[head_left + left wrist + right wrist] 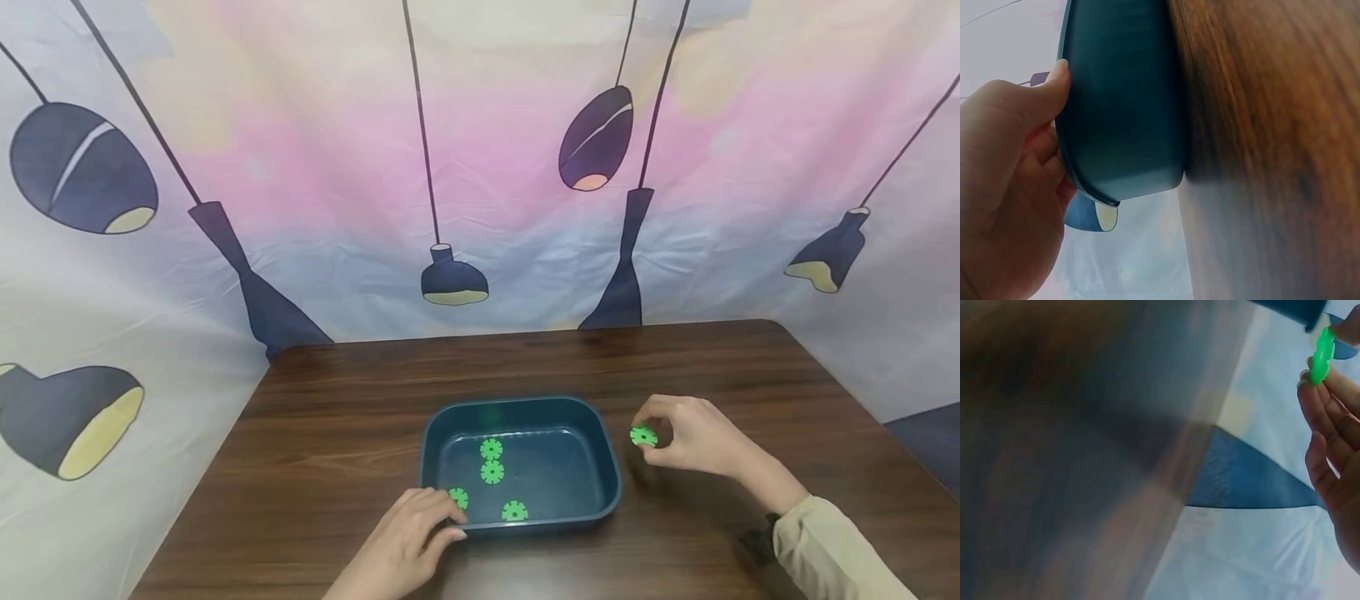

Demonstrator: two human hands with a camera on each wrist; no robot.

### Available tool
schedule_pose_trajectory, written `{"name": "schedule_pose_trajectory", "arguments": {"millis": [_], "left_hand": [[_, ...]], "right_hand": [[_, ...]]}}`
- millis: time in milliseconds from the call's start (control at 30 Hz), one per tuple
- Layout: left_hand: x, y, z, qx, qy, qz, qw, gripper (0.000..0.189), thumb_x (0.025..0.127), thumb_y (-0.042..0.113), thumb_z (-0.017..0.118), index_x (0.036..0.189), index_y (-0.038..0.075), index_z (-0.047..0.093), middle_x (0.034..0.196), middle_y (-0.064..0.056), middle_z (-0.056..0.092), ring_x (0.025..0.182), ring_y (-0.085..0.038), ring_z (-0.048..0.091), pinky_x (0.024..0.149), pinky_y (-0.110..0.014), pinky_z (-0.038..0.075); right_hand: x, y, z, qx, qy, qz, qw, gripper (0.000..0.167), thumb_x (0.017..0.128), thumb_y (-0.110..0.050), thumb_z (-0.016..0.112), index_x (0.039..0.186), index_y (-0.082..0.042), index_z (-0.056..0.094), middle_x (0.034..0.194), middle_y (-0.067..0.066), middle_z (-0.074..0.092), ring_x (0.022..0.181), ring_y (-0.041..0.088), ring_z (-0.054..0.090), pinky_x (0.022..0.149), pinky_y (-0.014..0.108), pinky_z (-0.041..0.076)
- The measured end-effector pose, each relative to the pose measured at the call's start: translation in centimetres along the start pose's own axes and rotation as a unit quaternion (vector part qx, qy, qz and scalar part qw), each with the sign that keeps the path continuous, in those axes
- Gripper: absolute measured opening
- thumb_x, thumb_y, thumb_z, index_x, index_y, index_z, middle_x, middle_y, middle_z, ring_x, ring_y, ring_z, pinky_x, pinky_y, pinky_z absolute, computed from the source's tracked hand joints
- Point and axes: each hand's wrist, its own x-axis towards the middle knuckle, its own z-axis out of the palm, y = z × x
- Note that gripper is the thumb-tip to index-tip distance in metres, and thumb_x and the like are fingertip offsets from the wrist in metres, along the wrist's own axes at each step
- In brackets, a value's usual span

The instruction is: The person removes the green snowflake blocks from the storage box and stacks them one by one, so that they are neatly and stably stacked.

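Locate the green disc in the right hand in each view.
Head: green disc right of the tray, pinched in the right hand.
Left wrist: not in this picture.
Right wrist: green disc near the upper right corner, between thumb and fingers.
Shared landmark: brown table, visible in all three views.

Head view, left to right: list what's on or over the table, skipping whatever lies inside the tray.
Left hand, blue-green tray, held green disc, right hand, pale sleeve.
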Motion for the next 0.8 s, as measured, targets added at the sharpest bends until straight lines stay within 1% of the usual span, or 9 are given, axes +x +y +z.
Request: {"name": "schedule_pose_trajectory", "arguments": {"millis": [100,233,300,400,567,800], "left_hand": [[0.0,-0.1,-0.2,-0.003,-0.008,-0.009,0.9999,0.006,0.086,0.023,0.067,0.090,0.024,0.062,0.088,0.017,0.062,0.084,-0.001,0.058,0.079,-0.032,0.047],[-0.1,-0.1,-0.3,-0.007,-0.015,-0.019,0.9997,0.007,0.085,0.023,0.067,0.090,0.024,0.062,0.088,0.018,0.061,0.083,-0.001,0.057,0.079,-0.032,0.047],[-0.1,-0.1,-0.2,-0.007,-0.012,-0.017,0.9998,0.007,0.085,0.022,0.067,0.090,0.024,0.062,0.087,0.018,0.061,0.083,-0.001,0.057,0.078,-0.032,0.047],[-0.1,-0.1,-0.2,-0.007,-0.010,-0.015,0.9998,0.006,0.085,0.022,0.067,0.089,0.023,0.063,0.087,0.017,0.061,0.083,-0.001,0.057,0.077,-0.032,0.047],[-0.1,-0.1,-0.2,-0.007,-0.009,-0.017,0.9998,0.007,0.085,0.022,0.068,0.089,0.023,0.063,0.087,0.017,0.061,0.082,0.000,0.057,0.077,-0.032,0.047],[0.1,-0.1,-0.1,-0.005,-0.008,-0.017,0.9998,0.007,0.084,0.023,0.069,0.087,0.024,0.063,0.087,0.018,0.062,0.083,0.000,0.057,0.078,-0.032,0.047]], "right_hand": [[-0.3,0.5,0.5,-0.011,-0.013,-0.001,0.9999,0.024,0.069,-0.022,0.076,0.089,-0.024,0.064,0.076,-0.019,0.054,0.063,-0.005,0.049,0.053,0.018,0.041],[-0.6,0.9,1.3,-0.041,-0.024,-0.011,0.9988,0.023,0.068,-0.025,0.076,0.087,-0.025,0.064,0.077,-0.018,0.054,0.057,-0.006,0.042,0.051,0.017,0.037],[-0.7,1.1,1.7,-0.060,-0.028,-0.020,0.9976,0.021,0.067,-0.026,0.076,0.084,-0.025,0.064,0.077,-0.018,0.053,0.056,-0.006,0.039,0.050,0.016,0.035],[-0.8,1.3,2.3,-0.077,-0.035,-0.037,0.9957,0.021,0.065,-0.028,0.077,0.082,-0.024,0.065,0.075,-0.018,0.051,0.056,-0.005,0.038,0.050,0.016,0.035],[-0.8,1.2,2.7,-0.087,-0.043,-0.055,0.9938,0.021,0.063,-0.028,0.077,0.079,-0.022,0.066,0.070,-0.017,0.047,0.056,-0.004,0.038,0.050,0.017,0.034],[-0.9,1.3,2.7,-0.097,-0.059,-0.052,0.9922,0.020,0.063,-0.028,0.076,0.078,-0.021,0.065,0.068,-0.017,0.045,0.056,-0.004,0.037,0.049,0.017,0.032]]}}
